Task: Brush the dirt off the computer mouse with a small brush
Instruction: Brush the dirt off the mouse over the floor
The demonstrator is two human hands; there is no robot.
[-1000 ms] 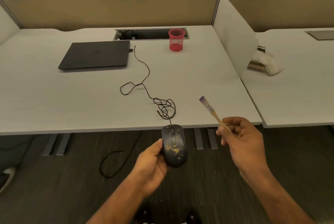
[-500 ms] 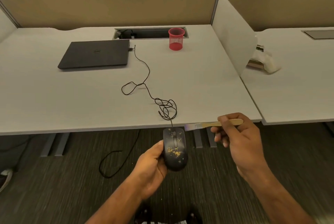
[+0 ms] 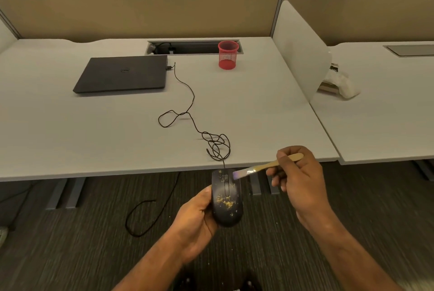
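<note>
Brush (image 3: 263, 168) tip has swung down onto mouse (image 3: 226, 199), gripped by left hand (image 3: 195, 222).

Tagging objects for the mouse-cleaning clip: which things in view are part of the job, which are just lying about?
In the job:
- mouse, speckled with yellow dirt, held in left hand
- small brush in right hand, bristles at the mouse's front

Lying about:
- closed laptop
- red mesh cup
- white bag on the next desk
</note>
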